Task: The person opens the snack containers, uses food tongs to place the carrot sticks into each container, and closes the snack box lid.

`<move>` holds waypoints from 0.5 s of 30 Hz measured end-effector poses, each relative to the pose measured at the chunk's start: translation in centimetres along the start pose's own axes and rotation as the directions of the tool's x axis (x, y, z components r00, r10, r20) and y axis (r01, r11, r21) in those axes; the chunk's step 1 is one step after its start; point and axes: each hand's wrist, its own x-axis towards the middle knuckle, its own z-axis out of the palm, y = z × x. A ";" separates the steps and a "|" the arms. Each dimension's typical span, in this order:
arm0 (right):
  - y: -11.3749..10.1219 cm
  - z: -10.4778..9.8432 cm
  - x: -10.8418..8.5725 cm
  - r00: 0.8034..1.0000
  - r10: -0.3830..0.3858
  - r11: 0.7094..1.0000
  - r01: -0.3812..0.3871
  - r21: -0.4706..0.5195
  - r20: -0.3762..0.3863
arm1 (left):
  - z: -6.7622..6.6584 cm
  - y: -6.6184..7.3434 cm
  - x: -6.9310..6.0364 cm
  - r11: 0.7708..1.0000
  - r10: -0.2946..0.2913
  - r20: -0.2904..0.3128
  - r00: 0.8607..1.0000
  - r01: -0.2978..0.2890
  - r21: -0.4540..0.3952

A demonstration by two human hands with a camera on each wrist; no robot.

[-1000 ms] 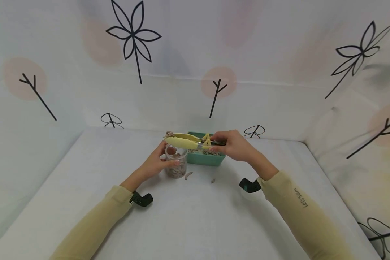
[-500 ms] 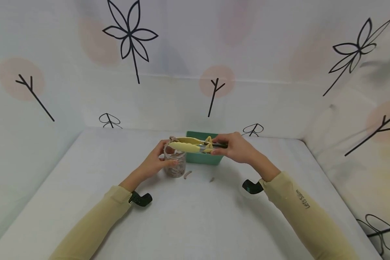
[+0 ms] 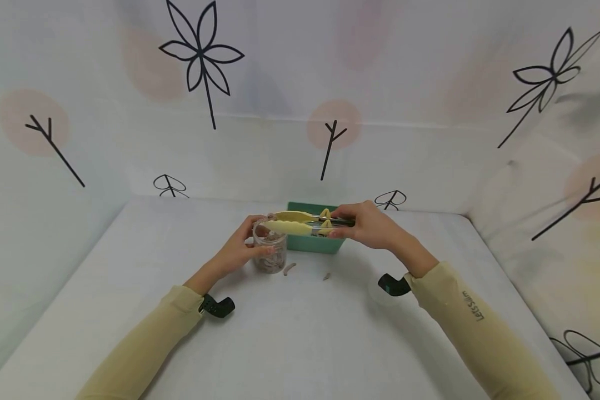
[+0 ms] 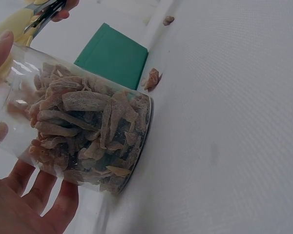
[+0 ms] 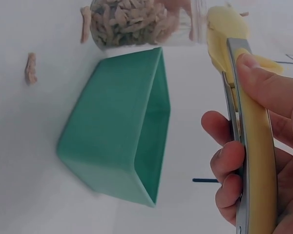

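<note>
My left hand point(image 3: 237, 247) grips a clear jar point(image 3: 271, 261), thumb in front and fingers round the far side. Brownish-grey dried strips point(image 4: 88, 122) fill much of it; their kind I cannot tell. My right hand point(image 3: 369, 225) holds yellow-tipped tongs point(image 3: 292, 228) by the handles, its thumb along one arm in the right wrist view. The tong tips lie level at the jar's mouth, with a small brownish clump point(image 3: 271, 217) beside them. Whether the tips still pinch it, I cannot tell.
Right behind the jar stands a green rectangular box point(image 3: 312, 245), its inside mostly hidden by the tongs in the head view. Two loose pieces lie on the white table: a curved strip point(image 3: 289, 269) near the jar and a smaller bit point(image 3: 326, 276) farther right.
The tongs have come down and slightly right, so the clump at their tips is lower, at the jar's rim instead of above it. My left hand and the jar have stayed in place.
</note>
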 end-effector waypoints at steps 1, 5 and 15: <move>-0.1 -0.1 0.0 1.000 0.000 1.000 0.000 -0.005 0.003 | 0.0 0.0 0.0 1.000 0.004 0.001 1.000 -0.004 -0.003; -0.5 -0.4 0.0 1.000 0.014 1.000 -0.014 -0.017 0.012 | 0.0 0.0 0.0 1.000 0.006 0.000 1.000 -0.006 -0.012; 0.2 -1.4 -0.6 0.996 0.089 0.994 -0.089 -0.057 0.007 | -0.1 0.5 0.0 1.000 0.012 0.011 1.000 -0.011 -0.022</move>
